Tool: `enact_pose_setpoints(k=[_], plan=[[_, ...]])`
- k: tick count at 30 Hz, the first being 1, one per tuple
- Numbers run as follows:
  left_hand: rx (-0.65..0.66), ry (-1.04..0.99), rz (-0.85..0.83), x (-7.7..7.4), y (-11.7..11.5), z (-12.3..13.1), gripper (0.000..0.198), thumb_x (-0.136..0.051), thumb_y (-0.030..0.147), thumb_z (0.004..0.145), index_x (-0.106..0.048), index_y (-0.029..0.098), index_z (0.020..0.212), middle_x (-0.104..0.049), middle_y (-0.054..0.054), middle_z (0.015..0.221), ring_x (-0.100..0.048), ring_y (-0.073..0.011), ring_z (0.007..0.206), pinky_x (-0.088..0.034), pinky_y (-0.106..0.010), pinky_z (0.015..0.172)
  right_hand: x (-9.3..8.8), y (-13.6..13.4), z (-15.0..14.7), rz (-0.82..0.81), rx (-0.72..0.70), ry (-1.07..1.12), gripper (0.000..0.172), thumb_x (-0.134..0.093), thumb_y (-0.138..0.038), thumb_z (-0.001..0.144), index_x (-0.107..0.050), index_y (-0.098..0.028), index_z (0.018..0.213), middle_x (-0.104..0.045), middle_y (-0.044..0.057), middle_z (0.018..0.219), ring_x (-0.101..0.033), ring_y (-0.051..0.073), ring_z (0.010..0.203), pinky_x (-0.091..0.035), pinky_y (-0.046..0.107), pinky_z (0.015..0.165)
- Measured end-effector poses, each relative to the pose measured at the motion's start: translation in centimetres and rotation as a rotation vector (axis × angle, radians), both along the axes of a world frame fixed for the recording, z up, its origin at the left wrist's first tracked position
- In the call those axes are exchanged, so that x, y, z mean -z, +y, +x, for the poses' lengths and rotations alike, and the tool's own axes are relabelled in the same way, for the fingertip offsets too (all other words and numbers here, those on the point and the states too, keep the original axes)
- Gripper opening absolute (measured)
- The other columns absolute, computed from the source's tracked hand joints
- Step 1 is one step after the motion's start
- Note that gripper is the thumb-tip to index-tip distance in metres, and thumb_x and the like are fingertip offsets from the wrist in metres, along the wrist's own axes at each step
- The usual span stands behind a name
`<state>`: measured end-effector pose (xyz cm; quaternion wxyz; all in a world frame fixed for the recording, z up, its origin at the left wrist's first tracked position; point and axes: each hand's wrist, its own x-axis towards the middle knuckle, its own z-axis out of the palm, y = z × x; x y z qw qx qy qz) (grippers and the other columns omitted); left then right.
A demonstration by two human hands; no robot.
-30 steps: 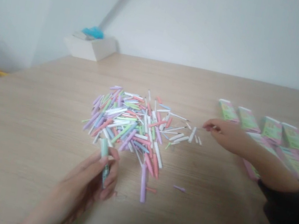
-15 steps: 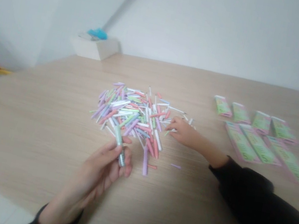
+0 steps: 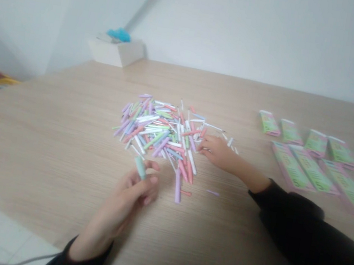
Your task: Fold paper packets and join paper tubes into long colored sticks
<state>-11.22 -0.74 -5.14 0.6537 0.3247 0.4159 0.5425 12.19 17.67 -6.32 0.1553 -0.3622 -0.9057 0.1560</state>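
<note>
Low in front of the pile, my left hand [image 3: 135,189] is closed around a mint-green pen barrel [image 3: 140,167]. Its upper end sticks out past the thumb, and the fingers cover the rest. My right hand [image 3: 214,150] reaches to the right side of a heap of pastel pen parts [image 3: 159,132]. Its fingertips are pinched together at the heap; what is between them is too small and blurred to make out. Thin white refills [image 3: 214,126] lie behind that hand. A purple barrel [image 3: 177,186] points toward me between the hands, beside a small red piece [image 3: 186,193].
Several green and pink packets [image 3: 294,167] lie in two rows on the right of the wooden table [image 3: 44,127]. At the back left stands a white box [image 3: 109,53] with something blue [image 3: 120,34] on top. A small purple piece [image 3: 213,193] lies near my right forearm.
My left hand has turned the pen barrel, so its silvery lower end is now hidden behind the fingers. My right hand has stayed at the heap's right side. The view has shifted slightly.
</note>
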Motion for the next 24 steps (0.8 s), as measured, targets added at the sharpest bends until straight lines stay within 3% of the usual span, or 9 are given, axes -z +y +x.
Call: enact_pose_setpoints(k=[5, 9, 12, 16, 21, 22, 24], plan=[[0.058, 0.175, 0.026, 1.2, -0.8, 0.6, 0.035, -0.077, 0.048, 0.086, -0.059, 0.018, 0.088, -0.031, 0.011, 0.052, -0.023, -0.0063, 0.048, -0.015, -0.023, 0.049, -4.4, -7.4, -0.8, -0.062, 0.027, 0.336, 0.026, -0.054, -0.015, 0.095, -0.071, -0.021, 0.115, -0.074, 0.005, 0.103, -0.066, 0.018, 0.092, -0.049, 0.031, 0.082], [0.178, 0.197, 0.024, 2.2, -1.8, 2.0, 0.047, -0.073, 0.061, 0.087, -0.068, 0.015, 0.096, -0.027, 0.011, 0.053, -0.022, -0.0075, 0.049, -0.014, -0.026, 0.05, -5.3, -13.4, -1.2, -0.21, -0.085, 0.529, 0.017, -0.058, -0.017, 0.097, -0.073, -0.024, 0.1, -0.075, 0.001, 0.092, -0.068, 0.015, 0.088, -0.05, 0.028, 0.081], [0.198, 0.209, 0.055, 2.3, -2.1, 2.7, 0.05, -0.071, 0.065, 0.085, -0.069, 0.015, 0.085, -0.029, 0.009, 0.053, -0.023, -0.0077, 0.049, -0.015, -0.026, 0.05, -4.5, -15.8, -1.3, -0.364, 0.026, 0.648, 0.005, -0.067, -0.023, 0.093, -0.072, -0.024, 0.091, -0.076, -0.001, 0.086, -0.07, 0.016, 0.083, -0.051, 0.028, 0.075], [0.176, 0.292, 0.097, 1.7, -2.0, 2.7, 0.052, -0.074, 0.067, 0.082, -0.067, 0.016, 0.076, -0.034, 0.008, 0.052, -0.024, -0.0081, 0.049, -0.018, -0.026, 0.05, -3.1, -16.8, -1.6, -0.471, 0.1, 0.774, 0.006, -0.074, -0.029, 0.09, -0.074, -0.023, 0.089, -0.077, 0.001, 0.087, -0.071, 0.018, 0.085, -0.053, 0.032, 0.081], [0.208, 0.333, 0.101, 1.5, -2.3, 2.3, 0.051, -0.073, 0.065, 0.084, -0.069, 0.015, 0.071, -0.037, 0.006, 0.054, -0.026, -0.0083, 0.05, -0.019, -0.026, 0.049, -2.6, -16.0, -1.8, -0.427, -0.075, 0.772, 0.009, -0.071, -0.029, 0.093, -0.074, -0.023, 0.088, -0.074, 0.001, 0.086, -0.069, 0.016, 0.084, -0.054, 0.032, 0.082], [0.183, 0.315, 0.078, 1.5, -2.3, 2.2, 0.051, -0.074, 0.065, 0.083, -0.069, 0.015, 0.071, -0.036, 0.006, 0.052, -0.026, -0.0081, 0.049, -0.018, -0.026, 0.048, -2.6, -15.3, -1.3, -0.386, -0.062, 0.718, 0.007, -0.07, -0.028, 0.093, -0.075, -0.023, 0.091, -0.075, 0.002, 0.089, -0.068, 0.016, 0.085, -0.054, 0.031, 0.081], [0.124, 0.252, 0.027, 1.4, -2.3, 1.9, 0.051, -0.077, 0.065, 0.08, -0.068, 0.015, 0.07, -0.033, 0.007, 0.048, -0.024, -0.0076, 0.047, -0.016, -0.026, 0.048, -2.3, -13.0, 0.6, -0.287, 0.1, 0.548, 0.013, -0.069, -0.026, 0.092, -0.075, -0.023, 0.104, -0.075, 0.003, 0.097, -0.068, 0.017, 0.085, -0.054, 0.03, 0.077]])
